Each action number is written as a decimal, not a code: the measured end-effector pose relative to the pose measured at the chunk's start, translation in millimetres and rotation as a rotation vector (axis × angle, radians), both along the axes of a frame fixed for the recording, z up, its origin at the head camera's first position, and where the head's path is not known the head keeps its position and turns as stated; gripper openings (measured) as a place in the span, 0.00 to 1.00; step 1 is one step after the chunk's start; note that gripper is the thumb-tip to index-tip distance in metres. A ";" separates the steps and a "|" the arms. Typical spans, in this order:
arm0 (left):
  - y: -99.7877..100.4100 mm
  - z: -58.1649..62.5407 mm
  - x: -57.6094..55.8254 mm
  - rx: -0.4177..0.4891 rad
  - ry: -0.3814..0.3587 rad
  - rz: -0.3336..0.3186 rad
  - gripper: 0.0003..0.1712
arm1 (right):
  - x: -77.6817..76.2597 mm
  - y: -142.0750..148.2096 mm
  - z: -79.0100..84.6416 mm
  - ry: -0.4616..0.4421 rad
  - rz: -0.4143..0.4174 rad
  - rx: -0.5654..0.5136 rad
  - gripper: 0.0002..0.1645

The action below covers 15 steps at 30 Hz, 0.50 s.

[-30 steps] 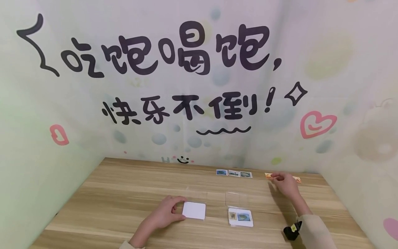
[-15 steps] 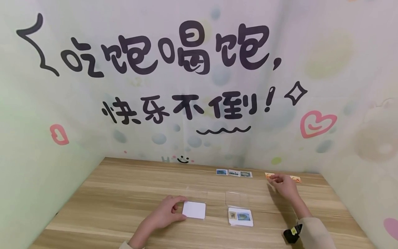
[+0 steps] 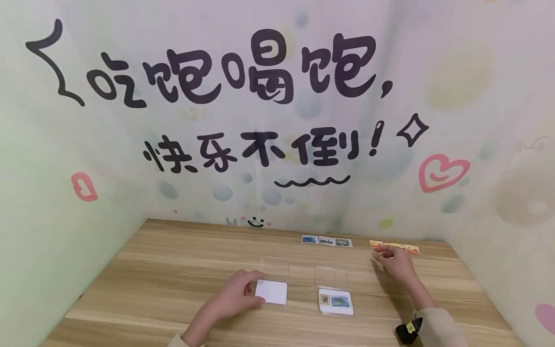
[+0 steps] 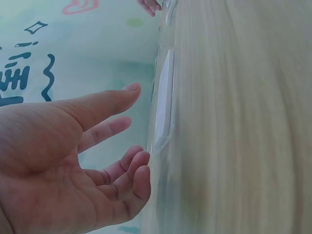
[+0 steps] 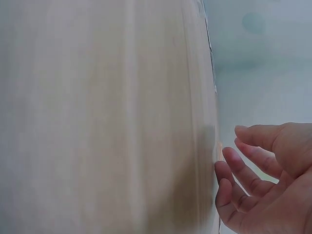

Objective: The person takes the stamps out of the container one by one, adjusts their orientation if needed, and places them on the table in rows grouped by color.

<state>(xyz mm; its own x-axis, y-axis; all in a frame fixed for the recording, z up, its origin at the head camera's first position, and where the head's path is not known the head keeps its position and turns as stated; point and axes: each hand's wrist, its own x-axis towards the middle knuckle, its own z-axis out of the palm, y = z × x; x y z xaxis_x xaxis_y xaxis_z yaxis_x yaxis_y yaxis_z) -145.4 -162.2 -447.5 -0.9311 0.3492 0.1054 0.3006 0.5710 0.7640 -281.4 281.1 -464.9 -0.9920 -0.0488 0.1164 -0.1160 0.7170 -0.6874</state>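
A blank white card (image 3: 271,292) lies in a clear plastic case with its transparent lid (image 3: 275,268) folded back. My left hand (image 3: 236,295) hovers at the card's left edge, thumb and fingers spread around nothing; the left wrist view shows a gap between the fingertips and the white card (image 4: 165,97). Over at the right, my right hand (image 3: 395,262) is just in front of a row of orange stamp-like pictures (image 3: 413,249), partly covering the middle one. In the right wrist view the right hand (image 5: 265,178) has loosely bent fingers, with nothing between them and the thumb.
A second open clear case (image 3: 330,278) stands right of the first, its white card bearing a small tan stamp (image 3: 324,300) and a larger blue-green stamp (image 3: 340,301). Three bluish stamps (image 3: 326,240) line the wooden table's (image 3: 182,250) back edge. A printed cloth wall (image 3: 260,202) rises behind.
My left hand has shifted slightly right, its fingertips now overlapping the card's edge in the head view. My right hand has drawn back a little, uncovering more of the orange stamps.
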 end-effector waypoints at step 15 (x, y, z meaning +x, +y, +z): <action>21.9 8.3 -3.6 0.020 -0.008 -0.018 0.31 | 9.5 -7.4 1.1 -0.036 0.020 -0.023 0.15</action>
<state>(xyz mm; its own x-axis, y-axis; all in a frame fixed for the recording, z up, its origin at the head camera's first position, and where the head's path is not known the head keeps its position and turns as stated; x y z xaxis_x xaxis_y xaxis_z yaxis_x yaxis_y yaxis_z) -149.0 -140.2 -439.2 -0.9256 0.3636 0.1055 0.3047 0.5498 0.7777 -271.9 273.7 -463.8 -0.9945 -0.0661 0.0816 -0.1045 0.6985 -0.7080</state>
